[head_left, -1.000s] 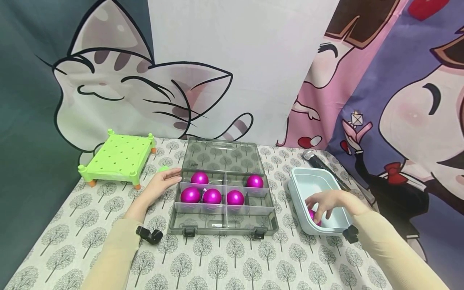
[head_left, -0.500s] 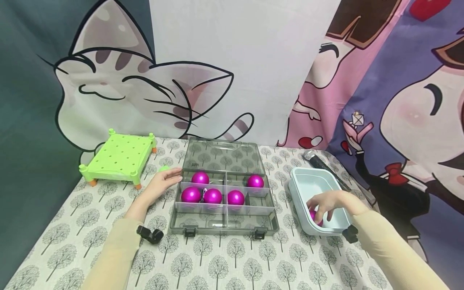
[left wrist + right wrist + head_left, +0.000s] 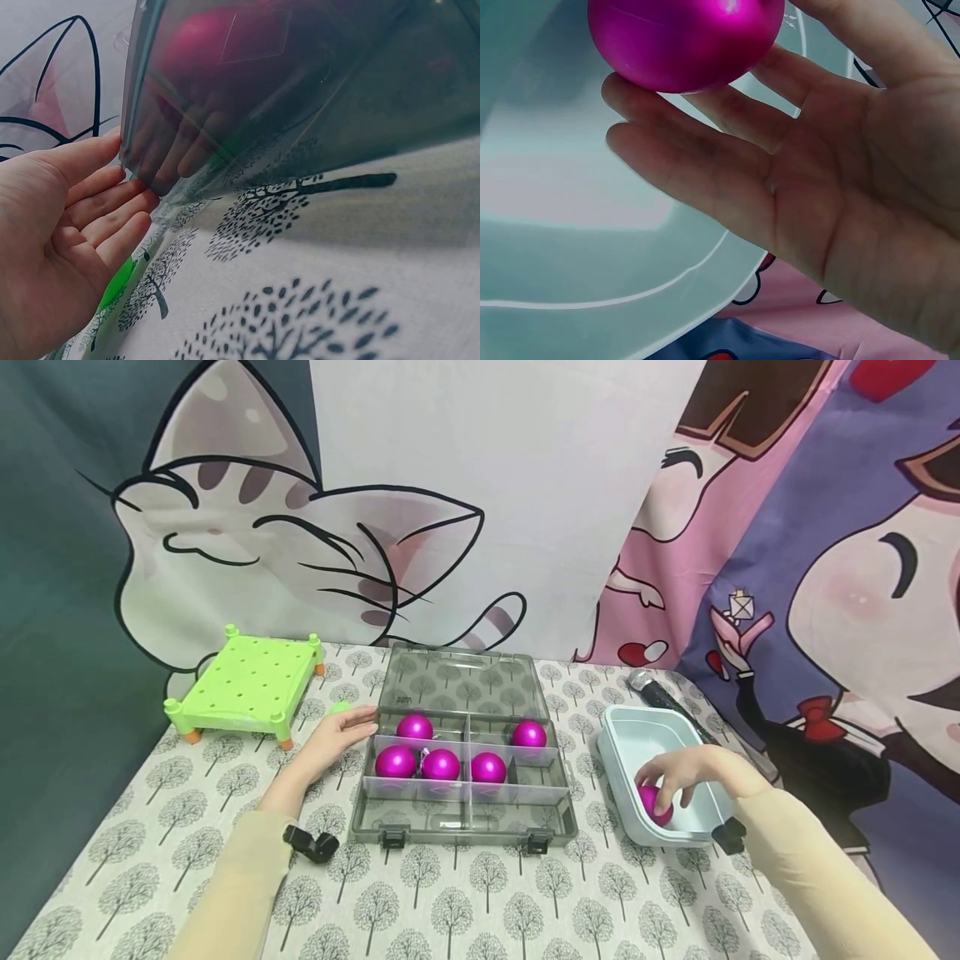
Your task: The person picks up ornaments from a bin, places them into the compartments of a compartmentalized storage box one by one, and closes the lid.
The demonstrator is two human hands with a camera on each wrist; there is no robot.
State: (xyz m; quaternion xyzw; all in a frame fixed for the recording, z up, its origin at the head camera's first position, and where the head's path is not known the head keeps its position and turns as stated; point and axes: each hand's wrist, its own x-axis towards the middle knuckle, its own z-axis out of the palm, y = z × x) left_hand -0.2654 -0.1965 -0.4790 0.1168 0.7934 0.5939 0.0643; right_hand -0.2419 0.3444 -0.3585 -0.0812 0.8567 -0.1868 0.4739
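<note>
My right hand (image 3: 678, 772) reaches into a light blue plastic tub (image 3: 611, 768) and holds a shiny magenta bauble (image 3: 655, 805) between thumb and fingers. The right wrist view shows this bauble (image 3: 682, 37) against the fingertips, over the tub's pale interior. At the left edge of a transparent grey divided box (image 3: 463, 839), my left hand (image 3: 337, 735) has its fingers extended. Its fingertips touch the box's side in the left wrist view. Several magenta baubles lie in the box: one bauble (image 3: 415, 727) back left, one (image 3: 529, 735) back right, the others in the middle row.
The box's transparent lid (image 3: 465, 685) lies folded back behind it. A green pegged stand (image 3: 251, 681) with orange feet is at the left. Beyond the tub lies a black microphone (image 3: 660, 693). A small green item (image 3: 341, 707) sits behind my left hand.
My right hand has lifted slightly and shifted a little right with the bauble, more of which now shows. The left hand stays at the box's edge.
</note>
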